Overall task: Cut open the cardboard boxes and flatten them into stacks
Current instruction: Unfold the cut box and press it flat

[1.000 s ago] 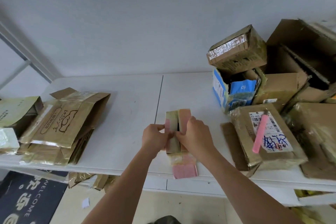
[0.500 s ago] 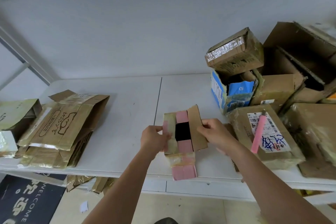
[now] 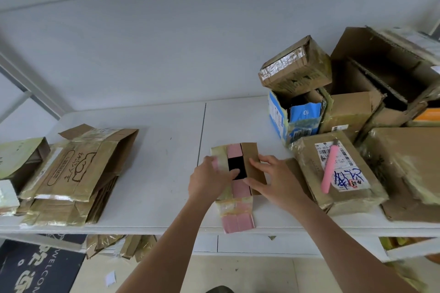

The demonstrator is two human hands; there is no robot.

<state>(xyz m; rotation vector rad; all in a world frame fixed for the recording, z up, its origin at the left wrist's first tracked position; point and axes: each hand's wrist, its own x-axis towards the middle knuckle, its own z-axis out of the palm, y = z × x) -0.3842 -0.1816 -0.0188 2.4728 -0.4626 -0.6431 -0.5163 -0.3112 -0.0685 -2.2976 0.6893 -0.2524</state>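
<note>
A small pink cardboard box with taped brown flaps lies opened near the front middle of the white table; its dark inside shows between the spread flaps. My left hand rests on the left flap, thumb reaching to the dark opening. My right hand presses the brown right flap down with spread, straight fingers. A pink box cutter lies on a taped parcel to the right, in neither hand. A stack of flattened boxes lies at the left.
Unopened and open boxes pile up at the right: a blue carton, a foil-taped box on top of it, large brown boxes behind. Cardboard scraps and a dark doormat lie on the floor under the table.
The box's two top flaps, held together a second ago, have been pulled apart and are now pressed flat outward. My right hand went from gripping the flap to pressing it down.
</note>
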